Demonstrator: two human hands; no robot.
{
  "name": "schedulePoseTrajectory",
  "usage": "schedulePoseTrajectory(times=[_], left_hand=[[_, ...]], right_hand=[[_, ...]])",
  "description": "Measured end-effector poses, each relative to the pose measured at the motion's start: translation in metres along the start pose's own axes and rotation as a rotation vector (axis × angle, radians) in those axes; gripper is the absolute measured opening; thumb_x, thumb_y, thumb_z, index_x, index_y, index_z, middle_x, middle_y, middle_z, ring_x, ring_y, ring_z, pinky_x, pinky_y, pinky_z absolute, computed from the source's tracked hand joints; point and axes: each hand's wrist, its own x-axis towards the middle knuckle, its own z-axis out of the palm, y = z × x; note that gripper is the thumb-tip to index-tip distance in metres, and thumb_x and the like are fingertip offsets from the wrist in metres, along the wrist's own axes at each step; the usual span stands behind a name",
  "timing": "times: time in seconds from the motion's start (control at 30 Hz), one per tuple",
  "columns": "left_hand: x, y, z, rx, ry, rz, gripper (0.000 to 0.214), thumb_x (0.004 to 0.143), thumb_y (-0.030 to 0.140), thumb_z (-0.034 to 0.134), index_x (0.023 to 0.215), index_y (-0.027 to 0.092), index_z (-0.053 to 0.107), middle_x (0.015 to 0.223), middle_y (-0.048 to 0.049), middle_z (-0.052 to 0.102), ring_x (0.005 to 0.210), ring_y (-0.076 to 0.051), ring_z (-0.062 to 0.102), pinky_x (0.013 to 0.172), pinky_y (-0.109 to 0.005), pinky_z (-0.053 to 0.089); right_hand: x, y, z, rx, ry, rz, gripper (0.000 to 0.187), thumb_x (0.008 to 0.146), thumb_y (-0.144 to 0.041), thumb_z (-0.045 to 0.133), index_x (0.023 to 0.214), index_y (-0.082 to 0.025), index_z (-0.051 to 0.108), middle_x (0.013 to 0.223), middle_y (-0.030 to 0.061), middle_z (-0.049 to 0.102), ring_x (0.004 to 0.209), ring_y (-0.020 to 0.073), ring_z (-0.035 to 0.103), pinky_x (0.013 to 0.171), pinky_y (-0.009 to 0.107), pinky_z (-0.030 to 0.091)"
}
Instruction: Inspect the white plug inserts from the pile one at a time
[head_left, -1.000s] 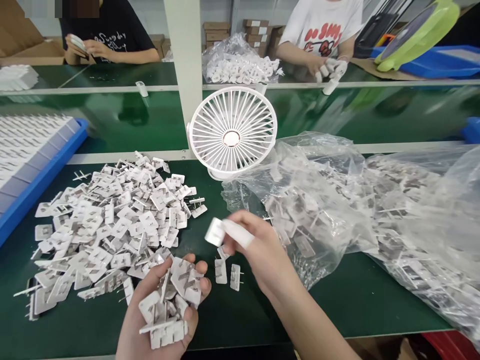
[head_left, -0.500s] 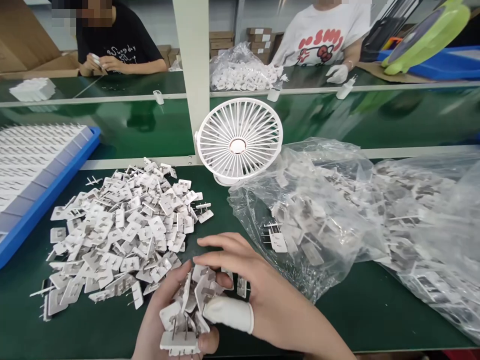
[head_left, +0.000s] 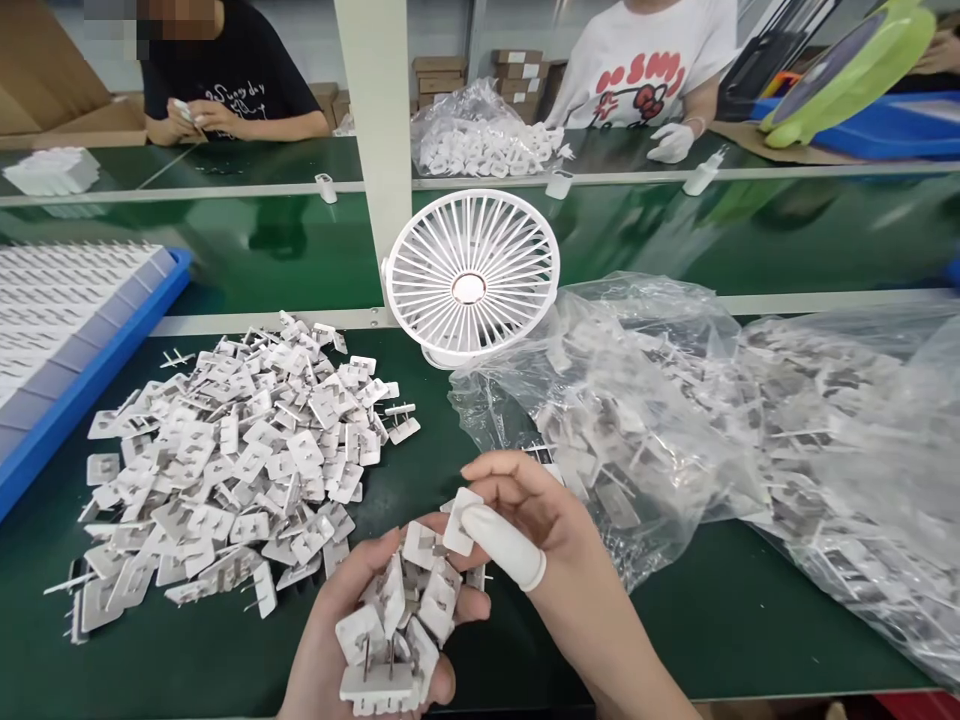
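Observation:
My left hand (head_left: 337,610) is cupped around a handful of white plastic plug plates with metal pins (head_left: 390,620) at the front of the green table. Just right of it, my right hand (head_left: 540,530) pinches a single white plug plate (head_left: 460,522) between its thumb, which wears a white finger cot (head_left: 506,545), and its fingers. That plate is held beside the top of the handful, its smooth face toward me. A big heap of the same plug plates (head_left: 232,460) lies left of my hands.
A white round fan (head_left: 469,288) stands behind my hands. Clear plastic bags of plug plates (head_left: 652,410) cover the right side. A blue-rimmed tray (head_left: 127,325) with rows of pins is at left. Across the divider, two people sit; a green fan (head_left: 847,75) stands there.
My right hand has drawn up and right from the handful and now has one plug plate pinched in it. My left hand has shifted slightly right with its handful.

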Motion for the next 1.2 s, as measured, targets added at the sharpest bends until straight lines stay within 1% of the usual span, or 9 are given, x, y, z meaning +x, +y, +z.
schedulePoseTrajectory(times=[0.17, 0.3, 0.43, 0.57, 0.73, 0.9, 1.0, 1.1, 1.2], left_hand=[[-0.004, 0.000, -0.010, -0.042, -0.028, -0.051, 0.028, 0.088, 0.021, 0.043, 0.104, 0.009, 0.062, 0.100, -0.0117, 0.068, 0.091, -0.025, 0.063, 0.048, -0.024, 0.055], [-0.005, 0.001, -0.013, -0.051, -0.063, -0.068, 0.030, 0.087, 0.025, 0.046, 0.108, 0.010, 0.061, 0.102, -0.0121, 0.067, 0.092, -0.024, 0.063, 0.052, -0.021, 0.054], [-0.006, 0.001, -0.009, -0.004, -0.079, -0.034, 0.033, 0.088, 0.027, 0.042, 0.110, 0.008, 0.059, 0.101, -0.0159, 0.067, 0.091, -0.023, 0.064, 0.054, -0.021, 0.054], [-0.007, 0.001, -0.004, 0.021, -0.109, 0.032, 0.034, 0.090, 0.025, 0.036, 0.103, 0.009, 0.064, 0.096, -0.0141, 0.068, 0.085, -0.023, 0.065, 0.051, -0.023, 0.054], [-0.007, 0.002, -0.004, -0.008, -0.119, 0.078, 0.031, 0.089, 0.024, 0.040, 0.085, 0.013, 0.069, 0.086, -0.0065, 0.070, 0.073, -0.019, 0.066, 0.050, -0.023, 0.055], [-0.006, 0.005, -0.006, 0.003, -0.114, 0.033, 0.037, 0.088, 0.029, 0.041, 0.109, 0.004, 0.059, 0.099, -0.0177, 0.066, 0.080, -0.021, 0.064, 0.049, -0.021, 0.053], [-0.007, 0.009, -0.008, -0.010, -0.106, 0.039, 0.038, 0.087, 0.029, 0.042, 0.109, 0.004, 0.059, 0.102, -0.0203, 0.065, 0.078, -0.021, 0.064, 0.050, -0.021, 0.053], [-0.008, 0.013, -0.010, 0.010, -0.071, 0.036, 0.037, 0.087, 0.029, 0.042, 0.108, 0.004, 0.059, 0.094, -0.0201, 0.066, 0.064, -0.018, 0.063, 0.047, -0.020, 0.050], [-0.008, 0.016, -0.013, 0.001, -0.046, 0.023, 0.038, 0.086, 0.030, 0.044, 0.110, 0.005, 0.058, 0.085, -0.0174, 0.066, 0.053, -0.014, 0.060, 0.044, -0.019, 0.048]], right_hand=[[-0.001, -0.001, -0.006, -0.191, 0.047, -0.055, 0.012, 0.077, -0.028, 0.060, 0.086, -0.020, 0.060, 0.070, 0.0020, 0.061, 0.065, 0.0168, 0.059, 0.060, 0.028, 0.044], [-0.005, -0.001, -0.008, -0.166, -0.035, -0.027, 0.017, 0.084, -0.032, 0.051, 0.094, -0.022, 0.061, 0.083, 0.0047, 0.066, 0.073, 0.0190, 0.063, 0.067, 0.030, 0.048], [-0.009, 0.000, -0.011, -0.140, -0.073, -0.079, 0.029, 0.091, -0.042, 0.040, 0.098, -0.025, 0.062, 0.084, 0.0036, 0.062, 0.079, 0.0179, 0.061, 0.071, 0.029, 0.047], [-0.013, 0.001, -0.014, -0.207, -0.160, -0.170, 0.024, 0.089, -0.037, 0.047, 0.110, -0.031, 0.056, 0.092, 0.0018, 0.057, 0.086, 0.0161, 0.056, 0.076, 0.026, 0.044], [-0.015, -0.001, -0.014, -0.240, -0.233, -0.175, 0.027, 0.087, -0.035, 0.052, 0.114, -0.034, 0.051, 0.096, 0.0011, 0.053, 0.089, 0.0152, 0.055, 0.077, 0.023, 0.044], [-0.008, 0.003, -0.012, -0.262, -0.166, -0.243, 0.025, 0.095, -0.032, 0.035, 0.114, -0.032, 0.051, 0.098, 0.0014, 0.053, 0.091, 0.0146, 0.053, 0.078, 0.024, 0.043], [-0.005, 0.012, -0.012, -0.436, -0.111, -0.273, 0.027, 0.094, -0.021, 0.031, 0.111, -0.028, 0.051, 0.101, 0.0037, 0.052, 0.093, 0.0172, 0.051, 0.079, 0.029, 0.041], [-0.006, 0.023, -0.012, -0.669, -0.200, -0.269, 0.027, 0.091, -0.015, 0.033, 0.109, -0.024, 0.052, 0.104, 0.0072, 0.050, 0.096, 0.0212, 0.047, 0.080, 0.036, 0.040], [-0.008, 0.030, -0.013, -0.756, -0.291, -0.267, 0.028, 0.089, -0.012, 0.035, 0.106, -0.023, 0.054, 0.100, 0.0078, 0.050, 0.091, 0.0216, 0.047, 0.075, 0.036, 0.042]])
